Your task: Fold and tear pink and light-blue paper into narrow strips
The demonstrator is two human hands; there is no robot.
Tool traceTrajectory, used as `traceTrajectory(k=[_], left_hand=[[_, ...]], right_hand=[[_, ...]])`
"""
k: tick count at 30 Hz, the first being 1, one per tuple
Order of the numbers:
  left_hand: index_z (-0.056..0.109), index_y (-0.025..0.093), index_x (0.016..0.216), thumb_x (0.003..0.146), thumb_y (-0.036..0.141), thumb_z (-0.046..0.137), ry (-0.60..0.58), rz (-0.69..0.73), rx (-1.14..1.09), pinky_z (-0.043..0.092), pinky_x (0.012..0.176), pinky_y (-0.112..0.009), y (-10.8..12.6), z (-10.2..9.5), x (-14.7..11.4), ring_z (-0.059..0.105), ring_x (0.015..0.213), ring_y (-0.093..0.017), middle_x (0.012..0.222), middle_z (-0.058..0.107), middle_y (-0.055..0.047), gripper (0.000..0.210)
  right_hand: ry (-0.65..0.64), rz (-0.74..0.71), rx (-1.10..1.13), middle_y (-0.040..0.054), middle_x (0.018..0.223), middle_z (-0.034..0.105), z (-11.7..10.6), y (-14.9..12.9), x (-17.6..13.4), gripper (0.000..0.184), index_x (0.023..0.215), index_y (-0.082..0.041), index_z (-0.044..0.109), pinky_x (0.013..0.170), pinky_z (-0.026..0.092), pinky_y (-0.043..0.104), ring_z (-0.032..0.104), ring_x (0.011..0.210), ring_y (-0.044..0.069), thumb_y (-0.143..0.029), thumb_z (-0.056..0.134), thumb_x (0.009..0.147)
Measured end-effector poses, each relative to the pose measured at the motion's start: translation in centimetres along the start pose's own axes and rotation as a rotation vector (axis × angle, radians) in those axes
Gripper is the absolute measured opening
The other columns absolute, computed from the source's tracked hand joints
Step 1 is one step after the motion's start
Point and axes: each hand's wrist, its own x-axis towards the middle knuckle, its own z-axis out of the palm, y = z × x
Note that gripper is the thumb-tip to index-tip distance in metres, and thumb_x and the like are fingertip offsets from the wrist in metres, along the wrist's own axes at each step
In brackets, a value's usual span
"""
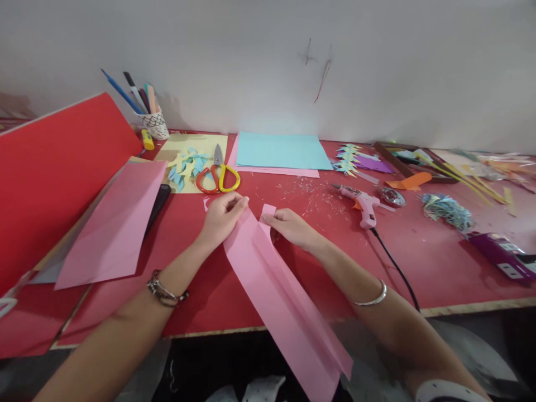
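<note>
A long sheet of pink paper (276,296) stretches from my two hands down past the table's front edge, with a lengthwise fold or split along its right side. My left hand (224,218) pinches its upper left end between thumb and fingers. At the upper right end, my right hand (288,226) grips a narrower strip of the same paper, which stands apart from the wider part at the top. Just beyond my left hand lie scissors (218,170) with red and yellow handles. Some fingertips of both hands are hidden.
Blue and yellow paper scraps (188,164) lie by the scissors. Light blue sheets (280,151) rest near the wall. On the right are a pink glue gun (362,204) with a black cord, a purple power strip (502,254) and a tray (412,162). A pen cup (154,124) stands back left.
</note>
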Motion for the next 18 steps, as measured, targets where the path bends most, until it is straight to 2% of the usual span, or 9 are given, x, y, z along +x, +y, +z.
traceTrajectory(k=[3,6,8,11,14,18], left_hand=[[0.044,0.018,0.056,0.073,0.033,0.047,0.064,-0.025,-0.016,0.03,0.047,-0.021,-0.2,-0.5,0.3,0.038,0.05,-0.008,0.052,0.04,0.005,0.022],[0.044,0.018,0.056,0.072,0.032,0.047,0.082,-0.022,0.015,0.029,0.047,-0.02,-0.2,-0.6,0.3,0.038,0.049,-0.008,0.051,0.041,0.005,0.022],[0.045,0.018,0.055,0.072,0.031,0.047,0.07,0.002,0.069,0.03,0.047,-0.021,-0.2,-0.3,0.2,0.04,0.049,-0.008,0.051,0.043,0.005,0.021],[0.045,0.018,0.055,0.071,0.03,0.045,0.028,0.019,0.123,0.031,0.047,-0.021,-0.1,0.2,-0.1,0.041,0.048,-0.009,0.05,0.046,0.004,0.02],[0.045,0.018,0.056,0.072,0.03,0.043,0.005,0.012,0.137,0.03,0.046,-0.022,0.0,0.6,-0.4,0.042,0.048,-0.009,0.05,0.046,0.004,0.02],[0.047,0.018,0.057,0.073,0.033,0.045,0.035,0.025,0.164,0.032,0.049,-0.022,0.2,0.5,-0.5,0.043,0.05,-0.01,0.051,0.047,0.004,0.022]], right_hand=[[0.01,0.048,0.01,-0.0028,0.039,0.05,-0.3,0.2,0.3,0.039,0.045,-0.015,0.05,0.044,0.034,0.019,0.045,0.036,0.006,-0.02,0.04,0.082],[0.031,0.061,0.045,0.0005,0.05,0.056,-0.2,0.2,0.2,0.036,0.055,-0.014,0.055,0.048,0.038,0.02,0.049,0.043,0.007,-0.032,0.041,0.083],[0.028,-0.022,0.008,0.0025,0.064,0.06,0.2,0.2,-0.1,0.035,0.066,-0.015,0.057,0.055,0.041,0.022,0.052,0.054,0.009,-0.043,0.043,0.08],[0.049,-0.17,-0.223,0.0031,0.078,0.059,0.8,0.1,-0.6,0.032,0.078,-0.016,0.056,0.061,0.039,0.024,0.052,0.068,0.011,-0.047,0.052,0.071],[0.124,-0.176,-0.45,0.0,0.068,0.054,1.3,0.1,-0.9,0.027,0.071,-0.016,0.051,0.054,0.033,0.023,0.045,0.059,0.01,-0.042,0.056,0.066],[0.1,-0.142,-0.454,-0.0041,0.051,0.041,1.3,0.3,-0.9,0.023,0.052,-0.018,0.04,0.047,0.026,0.022,0.035,0.048,0.006,-0.03,0.047,0.069]])
